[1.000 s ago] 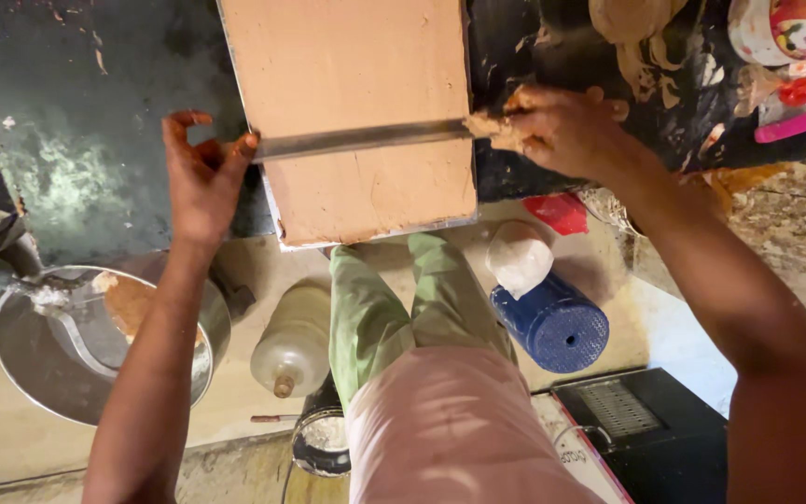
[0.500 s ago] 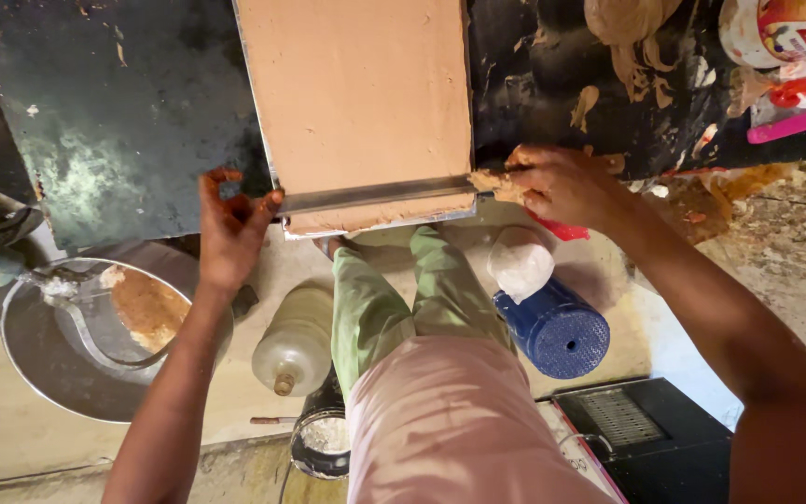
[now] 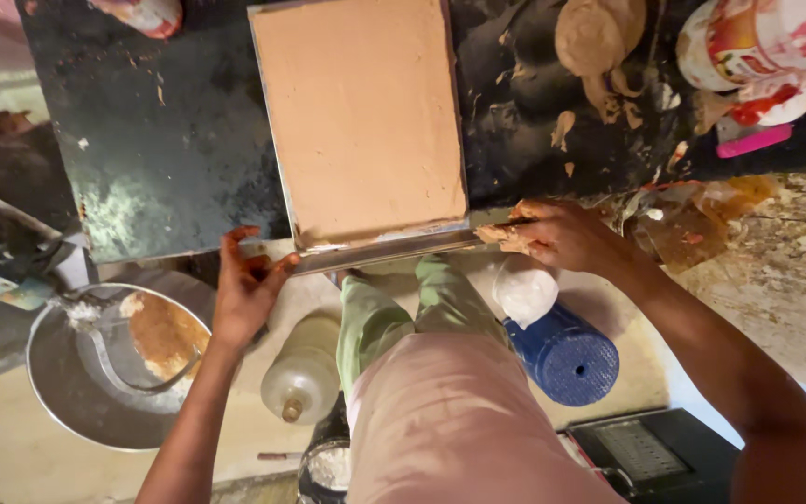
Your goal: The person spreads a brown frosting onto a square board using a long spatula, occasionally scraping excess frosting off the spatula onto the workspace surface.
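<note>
A long, flat metal straightedge [image 3: 389,250] lay across the near edge of a rectangular slab of smooth tan clay [image 3: 361,117], just below the centre of the frame. The left hand [image 3: 244,294] pinched its left end, fingers curled narrow around the bar. The right hand [image 3: 557,233], smeared with wet clay, closed on the right end; how firmly it gripped could not quite be told, as clay hid the fingertips. The slab filled a shallow frame on a dark, scuffed worktop [image 3: 160,140], whose upper right was littered with clay scraps and a round clay lump [image 3: 594,37]. The slab's surface looked even and matte, its corners square.

Below the table edge, room was tight: a round metal basin [image 3: 76,392] with clay residue sat lower left, a pale plastic bottle [image 3: 305,369] stood just beside the person's knees, and a ribbed blue cylinder [image 3: 562,355] lay right of them.
</note>
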